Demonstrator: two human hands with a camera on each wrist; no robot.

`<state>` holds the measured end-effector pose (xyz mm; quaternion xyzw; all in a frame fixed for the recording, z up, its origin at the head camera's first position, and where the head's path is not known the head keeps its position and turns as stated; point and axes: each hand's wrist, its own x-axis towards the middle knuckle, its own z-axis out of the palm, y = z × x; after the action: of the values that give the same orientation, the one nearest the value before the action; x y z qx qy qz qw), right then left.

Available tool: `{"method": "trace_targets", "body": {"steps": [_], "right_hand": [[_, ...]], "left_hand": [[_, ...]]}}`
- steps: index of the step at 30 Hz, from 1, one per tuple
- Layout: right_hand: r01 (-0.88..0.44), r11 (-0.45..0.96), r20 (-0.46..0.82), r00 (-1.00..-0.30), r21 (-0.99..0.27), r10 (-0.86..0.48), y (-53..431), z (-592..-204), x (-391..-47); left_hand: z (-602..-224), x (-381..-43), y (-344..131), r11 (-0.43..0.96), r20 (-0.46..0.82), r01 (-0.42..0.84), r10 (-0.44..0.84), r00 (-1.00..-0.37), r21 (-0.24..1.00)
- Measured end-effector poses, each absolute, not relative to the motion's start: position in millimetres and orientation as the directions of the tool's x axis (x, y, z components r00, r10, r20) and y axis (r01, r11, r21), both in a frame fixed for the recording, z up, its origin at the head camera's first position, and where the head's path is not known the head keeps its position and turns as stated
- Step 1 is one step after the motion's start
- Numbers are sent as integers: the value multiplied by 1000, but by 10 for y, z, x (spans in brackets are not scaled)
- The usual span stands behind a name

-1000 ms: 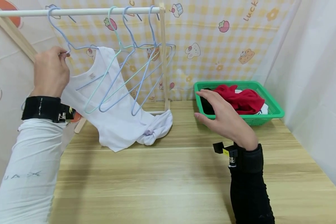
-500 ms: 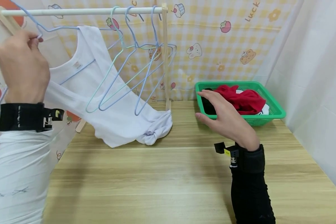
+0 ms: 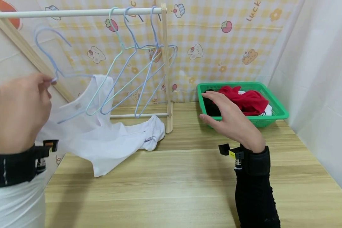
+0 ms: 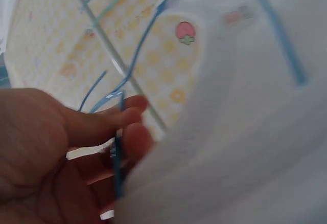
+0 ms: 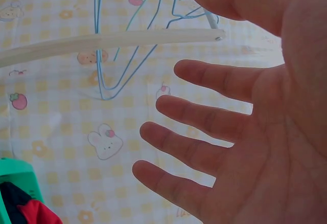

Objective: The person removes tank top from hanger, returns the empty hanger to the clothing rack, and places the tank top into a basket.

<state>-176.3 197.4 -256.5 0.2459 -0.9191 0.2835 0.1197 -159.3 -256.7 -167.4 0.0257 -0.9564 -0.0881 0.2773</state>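
Observation:
My left hand (image 3: 22,109) pinches a blue hanger (image 3: 47,52) just below its hook. The hook is off the rack's rail, in front of it and lower. A white sleeveless top (image 3: 102,142) hangs on this hanger, its lower end trailing to the right over the table. In the left wrist view, thumb and fingers close on the blue hanger wire (image 4: 118,162), with blurred white cloth (image 4: 214,132) beside them. My right hand (image 3: 233,120) hovers in front of the green basket (image 3: 262,122), fingers extended and apart, as the right wrist view also shows; nothing is in it.
The rack's white rail (image 3: 74,13) carries a mint hanger (image 3: 114,65) and two blue hangers to its right. A wooden post (image 3: 166,69) supports the rail's right end. Red cloth (image 3: 246,101), with black and white cloth, fills part of the basket on the wooden table (image 3: 171,190).
The hanger's hook has left the rail. My left hand first moved up and left, then came down and nearer with the hanger and top. My right hand has stayed in place.

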Motion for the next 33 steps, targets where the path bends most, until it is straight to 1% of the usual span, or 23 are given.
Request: {"method": "trace_targets", "body": {"steps": [2, 5, 10, 13, 16, 18, 20, 23, 25, 29, 33], "right_hand": [[-521, 718, 360, -850, -461, -386, 1981, -2564, -1764], [-522, 723, 360, -849, -452, -388, 1982, -2555, -1767], [-529, 723, 365, -844, -443, -394, 1988, -2553, -1763], [-533, 722, 370, -841, -441, -395, 1990, -2556, -1756], [-535, 720, 371, -840, -442, -397, 1982, -2553, -1746], [-537, 718, 371, -839, -442, -399, 1971, -2549, -1736], [-542, 715, 373, -835, -441, -403, 1952, -2544, -1725], [-550, 709, 377, -831, -441, -410, 1928, -2534, -1708], [-555, 706, 380, -828, -440, -413, 1916, -2526, -1695], [-572, 689, 412, -814, -445, -410, 1913, -2503, -1658], [-622, 639, 544, -760, -452, -355, 1928, -2454, -1595]], "left_hand": [[-1744, -1450, -2550, 984, 449, -15, -95, -888, 179], [-1876, -1256, -2525, 983, 382, -1, -73, -921, 185], [-2103, -991, -2506, 980, 349, 89, 21, -937, 179], [-2202, -880, -2425, 975, 343, 153, 91, -935, 158], [-2257, -795, -2246, 962, 411, 247, 179, -894, 119], [-2267, -760, -2091, 947, 477, 308, 230, -848, 91], [-2273, -758, -1923, 924, 547, 377, 285, -787, 60], [-2253, -800, -1649, 894, 595, 446, 339, -729, 38], [-2234, -852, -1471, 873, 600, 487, 371, -708, 35], [-2201, -983, -1157, 846, 607, 530, 388, -693, 64], [-2167, -1153, -897, 785, 684, 604, 365, -632, 139]]}}
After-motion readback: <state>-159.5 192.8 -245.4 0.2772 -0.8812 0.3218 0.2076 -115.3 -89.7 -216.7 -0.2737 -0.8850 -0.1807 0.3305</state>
